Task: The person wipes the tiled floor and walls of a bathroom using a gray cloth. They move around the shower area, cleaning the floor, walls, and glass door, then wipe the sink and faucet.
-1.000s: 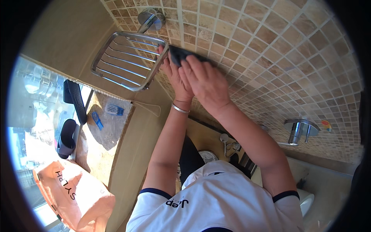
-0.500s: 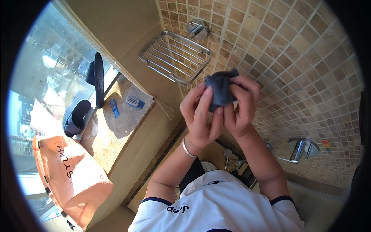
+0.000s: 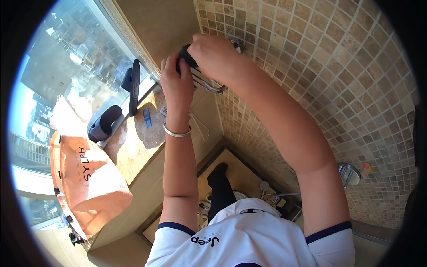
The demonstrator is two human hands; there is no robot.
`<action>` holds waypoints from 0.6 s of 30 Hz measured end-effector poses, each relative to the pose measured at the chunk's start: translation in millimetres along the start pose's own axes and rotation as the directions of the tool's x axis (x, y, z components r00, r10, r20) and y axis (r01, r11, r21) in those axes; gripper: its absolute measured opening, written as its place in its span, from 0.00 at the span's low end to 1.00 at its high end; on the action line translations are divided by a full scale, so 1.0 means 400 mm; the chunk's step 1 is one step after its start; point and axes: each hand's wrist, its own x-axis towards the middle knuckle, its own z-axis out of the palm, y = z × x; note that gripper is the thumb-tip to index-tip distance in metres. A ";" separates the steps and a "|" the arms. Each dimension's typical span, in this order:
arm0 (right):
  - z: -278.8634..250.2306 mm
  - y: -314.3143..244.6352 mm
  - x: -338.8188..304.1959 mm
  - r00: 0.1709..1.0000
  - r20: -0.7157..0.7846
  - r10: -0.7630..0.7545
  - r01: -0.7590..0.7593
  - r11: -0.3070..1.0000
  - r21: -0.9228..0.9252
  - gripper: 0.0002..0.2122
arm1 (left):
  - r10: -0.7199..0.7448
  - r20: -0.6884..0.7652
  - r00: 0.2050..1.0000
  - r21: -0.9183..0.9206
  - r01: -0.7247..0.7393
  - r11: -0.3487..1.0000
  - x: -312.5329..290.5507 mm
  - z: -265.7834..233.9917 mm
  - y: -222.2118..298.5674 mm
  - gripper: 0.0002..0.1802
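Observation:
A bunched dark grey cloth (image 3: 188, 56) is at the wire soap rack on the tiled wall, gripped between my two hands. My left hand (image 3: 177, 80) closes on its near left side, the thumb pressed against it. My right hand (image 3: 212, 54) is curled over its right side, with the fingertips mostly hidden. Both hands are over the chrome rack (image 3: 208, 85) and cover most of it; only a few bars and its front corner show. Whether the cloth rests on the bars cannot be seen.
On the window ledge left stand two dark slippers (image 3: 134, 86) (image 3: 105, 123), with a blue brush (image 3: 147, 118) beside them. An orange bag (image 3: 91, 178) sits nearer. A chrome tap (image 3: 348, 174) juts from the right wall. Below are a shower head (image 3: 264, 185) and a black-clad leg (image 3: 220, 187).
Both hands have moved up, left and farther away with the cloth, from in front of the rack to over it. My arms are stretched out more. The view has shifted slightly.

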 end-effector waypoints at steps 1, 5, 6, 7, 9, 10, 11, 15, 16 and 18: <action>0.000 -0.011 -0.007 0.999 0.025 0.022 -0.022 0.999 0.033 0.05 | 0.059 0.009 0.998 0.060 -0.060 0.996 -0.006 -0.006 0.009 0.10; -0.012 -0.015 -0.020 0.994 0.096 0.048 -0.056 0.996 0.076 0.04 | 0.255 -0.034 0.966 0.171 -0.246 0.954 -0.023 -0.007 0.028 0.09; -0.019 -0.007 -0.021 0.993 0.105 0.045 -0.052 0.997 0.065 0.04 | 0.285 -0.027 0.958 0.196 -0.274 0.942 -0.029 -0.012 0.037 0.08; -0.032 0.004 -0.022 0.982 0.181 0.049 -0.065 0.995 0.081 0.04 | 0.314 -0.021 0.949 0.219 -0.303 0.928 -0.036 -0.017 0.047 0.08; -0.056 0.022 -0.022 0.942 0.335 0.037 -0.085 0.988 0.132 0.05 | 0.307 0.016 0.951 0.183 -0.305 0.935 -0.063 -0.036 0.071 0.08; -0.074 0.026 -0.021 0.919 0.395 0.008 -0.089 0.978 0.189 0.05 | 0.302 0.036 0.953 0.173 -0.304 0.937 -0.077 -0.048 0.084 0.08; -0.105 0.021 -0.024 0.890 0.455 -0.021 -0.099 0.966 0.239 0.05 | 0.238 0.037 0.971 0.082 -0.240 0.967 -0.096 -0.061 0.092 0.09; -0.081 0.049 -0.014 0.996 0.043 -0.083 0.067 0.954 0.293 0.05 | 0.258 -0.125 0.958 0.102 -0.246 0.964 -0.054 -0.071 0.120 0.09; -0.056 0.065 -0.007 0.982 -0.158 -0.100 0.139 0.956 0.260 0.05 | 0.269 -0.092 0.959 0.109 -0.259 0.960 -0.038 -0.053 0.106 0.09; -0.051 0.049 0.008 0.993 0.094 -0.075 0.059 0.986 0.158 0.05 | 0.299 -0.025 0.954 0.149 -0.292 0.945 -0.013 -0.042 0.074 0.10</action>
